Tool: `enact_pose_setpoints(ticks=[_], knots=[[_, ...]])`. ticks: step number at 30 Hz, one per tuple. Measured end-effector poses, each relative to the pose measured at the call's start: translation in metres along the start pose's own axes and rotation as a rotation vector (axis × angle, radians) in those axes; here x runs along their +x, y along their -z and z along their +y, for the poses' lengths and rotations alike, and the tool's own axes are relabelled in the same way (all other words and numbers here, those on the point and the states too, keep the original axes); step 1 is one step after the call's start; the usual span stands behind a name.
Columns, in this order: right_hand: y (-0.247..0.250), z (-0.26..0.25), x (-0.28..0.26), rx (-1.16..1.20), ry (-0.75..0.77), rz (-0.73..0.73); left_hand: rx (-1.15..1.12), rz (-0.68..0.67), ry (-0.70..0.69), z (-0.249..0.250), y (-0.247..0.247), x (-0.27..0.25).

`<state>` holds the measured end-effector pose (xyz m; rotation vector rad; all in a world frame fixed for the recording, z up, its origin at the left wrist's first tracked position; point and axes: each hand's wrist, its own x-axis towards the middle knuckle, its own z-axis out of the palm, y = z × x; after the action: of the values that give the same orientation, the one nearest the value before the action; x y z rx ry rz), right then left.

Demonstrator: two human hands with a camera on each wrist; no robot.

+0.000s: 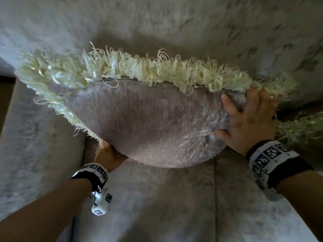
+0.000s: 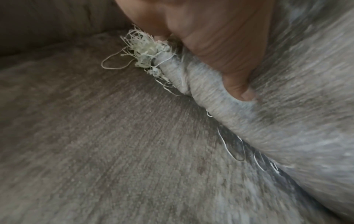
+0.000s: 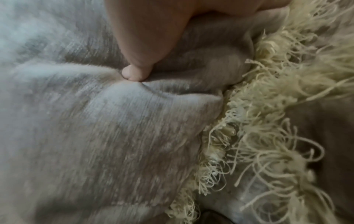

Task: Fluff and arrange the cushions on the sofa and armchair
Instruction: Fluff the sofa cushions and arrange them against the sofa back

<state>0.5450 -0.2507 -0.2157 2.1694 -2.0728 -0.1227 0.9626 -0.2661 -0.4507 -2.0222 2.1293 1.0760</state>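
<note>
A grey velvet cushion (image 1: 148, 123) with a cream fringe (image 1: 157, 70) is held up over the sofa seat (image 1: 157, 198). My left hand (image 1: 109, 152) grips its lower left corner from below; in the left wrist view the thumb (image 2: 235, 84) digs into the bunched corner (image 2: 191, 78). My right hand (image 1: 248, 117) grips the right edge, its thumb (image 3: 136, 71) pressed into the cushion fabric (image 3: 95, 121) next to the fringe (image 3: 258, 121). The fingers behind the cushion are hidden.
The sofa's back (image 1: 174, 20) rises behind the cushion and its left armrest (image 1: 35, 137) stands at the left. The fringe of a second cushion (image 1: 300, 126) shows at the right edge. A seam (image 1: 214, 198) splits the seat into two pads.
</note>
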Motion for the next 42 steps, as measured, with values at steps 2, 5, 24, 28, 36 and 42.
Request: enact_pose_setpoints(ticks=[2, 5, 24, 28, 36, 42], knots=[[0.001, 0.002, -0.002, -0.014, -0.001, -0.023, 0.059, 0.009, 0.009, -0.003, 0.0, 0.004], [0.006, 0.004, -0.005, -0.005, 0.021, -0.017, 0.048, -0.006, 0.096, 0.013, 0.017, 0.0], [0.069, 0.004, -0.05, 0.074, -0.102, 0.175, 0.179, 0.371, -0.14, 0.067, 0.215, -0.12], [0.072, -0.022, -0.06, 0.155, -0.145, 0.217, 0.295, 0.443, -0.232, 0.063, 0.269, -0.116], [0.014, -0.029, -0.079, 0.197, -0.279, 0.092, 0.413, 0.342, -0.307, 0.08, 0.259, -0.084], [-0.013, -0.015, -0.075, 0.215, -0.426, -0.013, 0.427, 0.413, -0.221, 0.09, 0.232, -0.06]])
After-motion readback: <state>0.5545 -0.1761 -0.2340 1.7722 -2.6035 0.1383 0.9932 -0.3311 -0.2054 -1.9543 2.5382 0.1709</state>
